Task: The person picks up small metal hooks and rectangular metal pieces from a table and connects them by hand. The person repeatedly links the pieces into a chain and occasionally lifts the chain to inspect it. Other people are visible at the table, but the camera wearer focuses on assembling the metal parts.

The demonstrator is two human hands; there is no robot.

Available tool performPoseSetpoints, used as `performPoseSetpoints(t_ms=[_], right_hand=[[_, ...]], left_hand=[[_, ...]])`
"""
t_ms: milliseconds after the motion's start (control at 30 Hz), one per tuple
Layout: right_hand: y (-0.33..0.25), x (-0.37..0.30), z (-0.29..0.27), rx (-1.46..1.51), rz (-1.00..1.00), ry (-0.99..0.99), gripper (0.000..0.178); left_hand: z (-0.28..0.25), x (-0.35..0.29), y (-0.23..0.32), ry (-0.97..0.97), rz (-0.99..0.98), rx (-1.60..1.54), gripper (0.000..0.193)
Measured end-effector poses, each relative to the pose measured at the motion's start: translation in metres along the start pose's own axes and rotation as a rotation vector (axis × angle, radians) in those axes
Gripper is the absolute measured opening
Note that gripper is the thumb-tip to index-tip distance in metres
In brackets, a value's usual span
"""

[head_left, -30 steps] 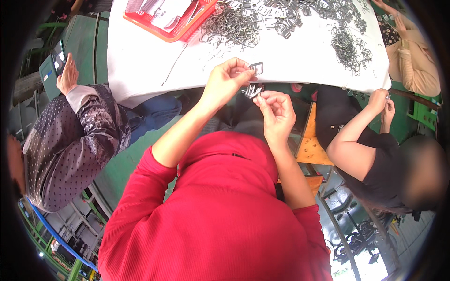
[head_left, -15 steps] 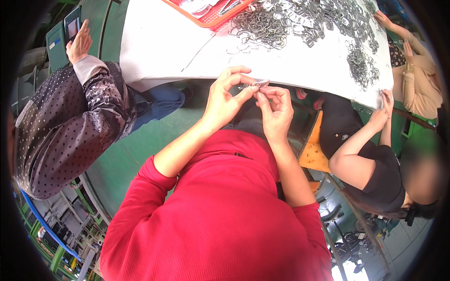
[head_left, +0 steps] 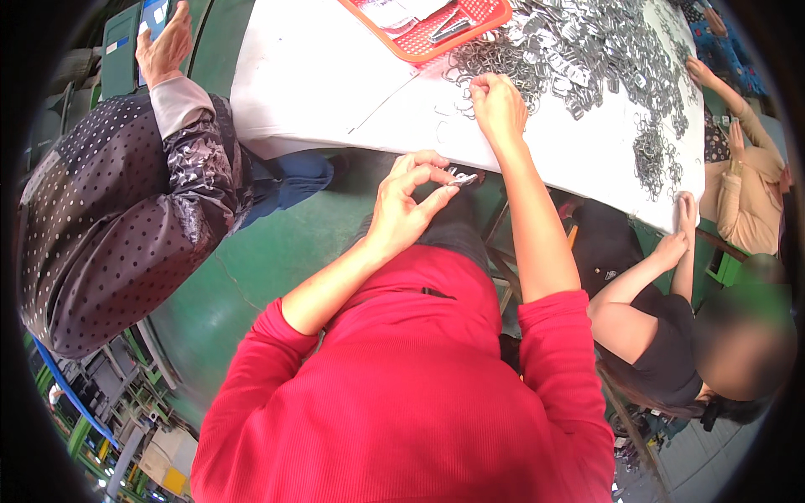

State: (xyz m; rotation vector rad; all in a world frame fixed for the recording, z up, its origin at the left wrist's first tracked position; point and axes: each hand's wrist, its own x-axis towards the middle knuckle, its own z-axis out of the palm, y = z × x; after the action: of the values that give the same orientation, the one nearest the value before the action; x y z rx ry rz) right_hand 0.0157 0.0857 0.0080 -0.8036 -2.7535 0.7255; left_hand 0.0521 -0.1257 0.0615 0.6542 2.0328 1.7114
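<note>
Close by right hand [head_left: 501, 107], red basket [head_left: 459, 45], tools [head_left: 453, 31] inside

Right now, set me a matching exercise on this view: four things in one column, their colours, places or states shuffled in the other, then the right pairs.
1. Left hand
2. Right hand
3. Tray
4. Tabletop

A. White
B. Stretched out over the tabletop, beside piled metal pieces
C. Red
D. Pinching a small metal piece, short of the tabletop's edge

Pairs: 1-D; 2-B; 3-C; 4-A
</note>
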Motion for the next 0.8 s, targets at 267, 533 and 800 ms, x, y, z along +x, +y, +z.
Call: performPoseSetpoints(t_ms=[267, 533, 800], right_hand=[[-0.010, 0.023, 0.013, -0.344, -0.088, -0.091, 0.017], [0.012, -0.021, -0.036, 0.137, 0.063, -0.041, 0.015], [0.014, -0.090, -0.104, 0.939, 0.388, 0.093, 0.020]], left_hand=[[-0.002, -0.001, -0.002, 0.048, 0.018, -0.006, 0.013], [0.012, 0.001, -0.003, -0.002, 0.013, 0.001, 0.011], [0.037, 0.013, 0.012, -0.113, -0.009, 0.007, 0.010]])
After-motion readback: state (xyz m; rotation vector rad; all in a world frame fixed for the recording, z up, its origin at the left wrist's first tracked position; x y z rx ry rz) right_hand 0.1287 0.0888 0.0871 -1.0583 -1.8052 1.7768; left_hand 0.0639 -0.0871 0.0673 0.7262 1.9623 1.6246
